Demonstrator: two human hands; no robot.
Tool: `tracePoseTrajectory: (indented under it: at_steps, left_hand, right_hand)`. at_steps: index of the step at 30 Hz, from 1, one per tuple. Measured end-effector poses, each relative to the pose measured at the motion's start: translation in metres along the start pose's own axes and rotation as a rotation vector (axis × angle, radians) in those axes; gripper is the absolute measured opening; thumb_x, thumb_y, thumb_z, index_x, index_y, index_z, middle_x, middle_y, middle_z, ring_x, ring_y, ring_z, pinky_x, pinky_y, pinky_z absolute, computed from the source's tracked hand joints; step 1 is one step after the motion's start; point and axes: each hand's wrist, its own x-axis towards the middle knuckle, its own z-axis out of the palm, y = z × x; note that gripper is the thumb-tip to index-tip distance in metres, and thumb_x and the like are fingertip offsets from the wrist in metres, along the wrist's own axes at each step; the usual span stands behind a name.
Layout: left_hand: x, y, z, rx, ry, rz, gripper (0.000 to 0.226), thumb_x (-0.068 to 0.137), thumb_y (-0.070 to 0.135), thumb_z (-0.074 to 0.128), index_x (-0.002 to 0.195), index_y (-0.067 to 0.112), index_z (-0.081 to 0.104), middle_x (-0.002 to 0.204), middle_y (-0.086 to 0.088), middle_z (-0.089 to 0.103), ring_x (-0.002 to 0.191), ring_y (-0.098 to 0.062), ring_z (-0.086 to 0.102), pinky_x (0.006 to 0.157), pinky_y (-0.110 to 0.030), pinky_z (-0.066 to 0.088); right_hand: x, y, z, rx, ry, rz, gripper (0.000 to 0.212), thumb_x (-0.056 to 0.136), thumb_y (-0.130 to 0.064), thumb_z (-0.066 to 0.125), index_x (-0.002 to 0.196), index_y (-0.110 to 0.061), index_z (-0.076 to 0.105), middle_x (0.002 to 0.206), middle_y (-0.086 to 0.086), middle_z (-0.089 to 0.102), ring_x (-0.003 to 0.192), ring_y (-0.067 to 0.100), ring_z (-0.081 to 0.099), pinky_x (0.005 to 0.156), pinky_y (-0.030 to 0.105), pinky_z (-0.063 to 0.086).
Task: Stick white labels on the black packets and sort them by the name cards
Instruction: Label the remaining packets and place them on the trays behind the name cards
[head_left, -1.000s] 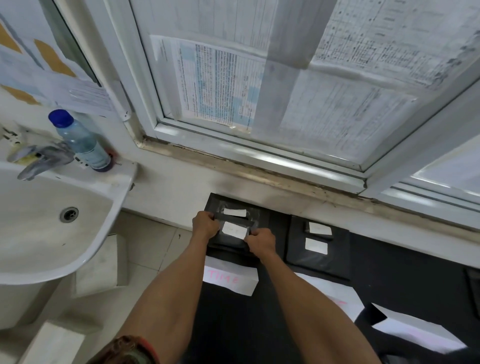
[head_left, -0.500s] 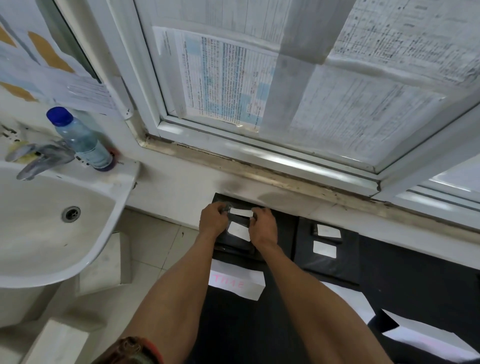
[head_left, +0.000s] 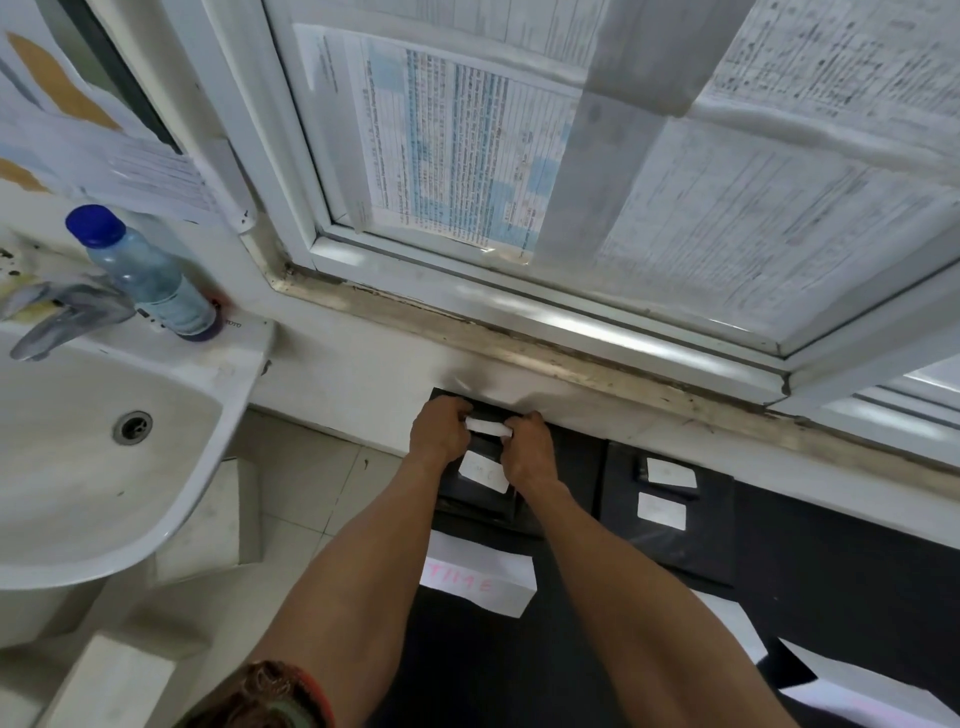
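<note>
Papered window glass backed the black tabletop (head_left: 831, 545). At its far left corner, the left hand (head_left: 439, 434) and right hand (head_left: 527, 447) each pinched an end of a small white paper label (head_left: 485, 426), hiding most of the glossy black packet (head_left: 483, 444) beneath. The white rectangular name card (head_left: 480, 579) bore blurred pink lettering.

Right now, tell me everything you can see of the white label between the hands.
The white label is a small, plain, paper-like strip lying across the view, its right end slightly lower. The left hand and right hand pinch its two ends with curled fingers. It sits over the black packet farthest from the camera, close to the wall. No writing is legible.
</note>
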Motion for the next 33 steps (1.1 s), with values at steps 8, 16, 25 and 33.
tracePoseTrajectory:
  at_steps: [8,16,25,33]
  left_hand:
    - [-0.025,-0.026,-0.013,0.267,-0.241,0.302,0.125,0.05,0.079,0.069,0.15,0.042,0.005,0.153,-0.001,0.03,0.138,-0.023,0.033,0.111,-0.05,0.033]
    - [-0.033,-0.035,-0.007,0.479,-0.182,0.364,0.112,0.056,0.047,0.086,0.147,0.025,0.025,0.147,0.0,0.036,0.132,-0.023,0.04,0.106,-0.039,0.039]
    - [-0.031,-0.023,-0.002,0.233,-0.16,0.231,0.106,0.058,0.022,0.089,0.144,0.018,0.027,0.145,-0.003,0.04,0.125,-0.026,0.049,0.098,-0.038,0.046]
    - [-0.038,-0.005,-0.002,0.116,-0.128,0.164,0.125,0.068,0.0,0.078,0.153,0.025,-0.01,0.16,-0.009,0.015,0.14,-0.028,0.034,0.107,-0.037,0.039]
  right_hand:
    - [-0.004,0.007,0.009,-0.027,0.047,-0.035,0.027,0.087,0.004,0.046,0.11,-0.003,0.057,0.118,0.018,0.049,0.109,0.033,0.05,0.096,0.04,0.046]
    - [-0.009,0.008,0.0,-0.169,-0.019,-0.092,0.036,0.09,0.001,0.049,0.123,-0.01,0.057,0.128,0.013,0.045,0.114,0.028,0.046,0.095,0.033,0.045]
    - [-0.03,0.018,-0.018,-0.076,0.207,-0.122,0.036,0.093,-0.002,0.044,0.128,-0.005,0.053,0.126,0.016,0.051,0.116,0.031,0.047,0.096,0.037,0.046]
    - [-0.045,0.009,-0.015,-0.215,0.011,-0.182,0.045,0.093,-0.007,0.046,0.138,-0.012,0.045,0.133,0.011,0.045,0.121,0.028,0.042,0.099,0.036,0.044]
